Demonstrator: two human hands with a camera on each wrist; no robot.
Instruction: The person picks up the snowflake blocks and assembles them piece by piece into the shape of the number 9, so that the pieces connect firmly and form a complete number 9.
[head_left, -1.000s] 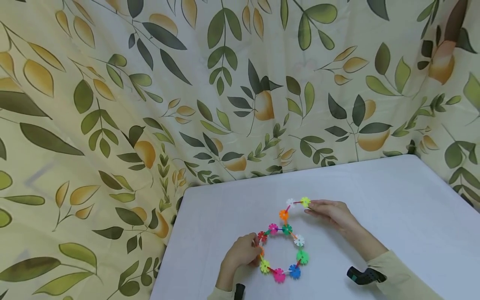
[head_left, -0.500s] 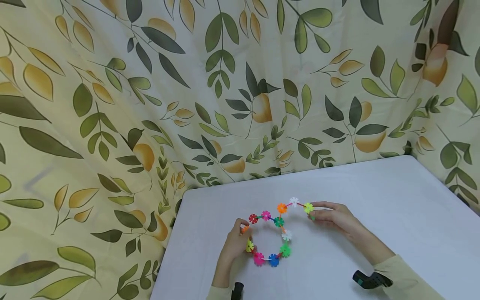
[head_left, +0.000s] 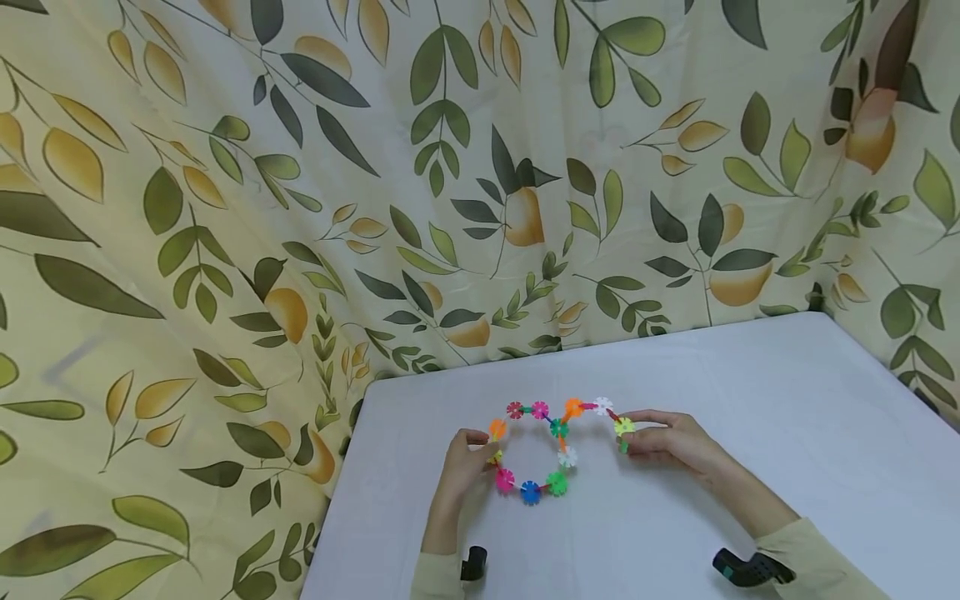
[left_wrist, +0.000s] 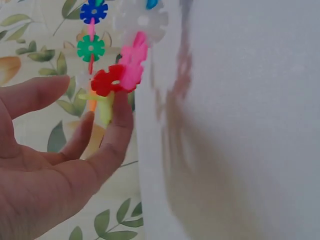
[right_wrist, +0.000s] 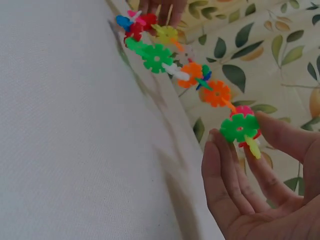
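Note:
Slotted plastic flower discs in many colours are joined into a ring (head_left: 530, 492), with a short tail (head_left: 603, 406) running off its upper right. My left hand (head_left: 459, 471) pinches the ring's left side by a yellow disc. In the left wrist view, a fingertip meets a red disc (left_wrist: 107, 81) beside a yellow piece (left_wrist: 105, 107). My right hand (head_left: 675, 437) holds the tail's end at a yellow disc (head_left: 624, 427) and a green one. Up close in the right wrist view, thumb and fingers pinch the green disc (right_wrist: 240, 128). The chain stretches between both hands, casting shadows on the cloth.
A white cloth covers the table (head_left: 787, 392). Behind it and to the left hangs a leaf-patterned curtain (head_left: 480, 275). Black wrist devices sit at both cuffs, one (head_left: 750, 568) by the right sleeve and another (head_left: 474, 564) by the left.
The ring has shifted left and farther from me, and its tail now reaches out more to the right. My left grip has gone from around the orange disc to the yellow one.

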